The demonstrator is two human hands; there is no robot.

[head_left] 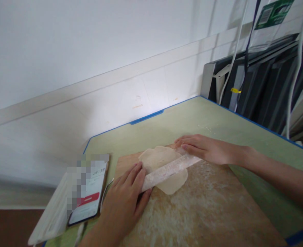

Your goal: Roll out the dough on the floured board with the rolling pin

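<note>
A flour-dusted rolling pin point(166, 172) lies slantwise across a flat, thin sheet of dough point(158, 157). The dough shows on both sides of the pin, with an uneven rounded edge. My left hand point(128, 192) is closed around the pin's near left end, fingers over the top and thumb below. At the far right end, my right hand point(202, 147) grips the pin with its fingers curled over it. Both pin ends are hidden by the hands. Under the dough is a wooden board point(192, 212) with white flour smeared over it.
A phone point(89, 192) with a lit screen lies left of the board, beside a white stack or packet point(53, 212). The pale green table point(184, 116) has a blue edge and meets a white wall. Dark panels point(264, 82) and hanging cables point(295, 75) stand at the right.
</note>
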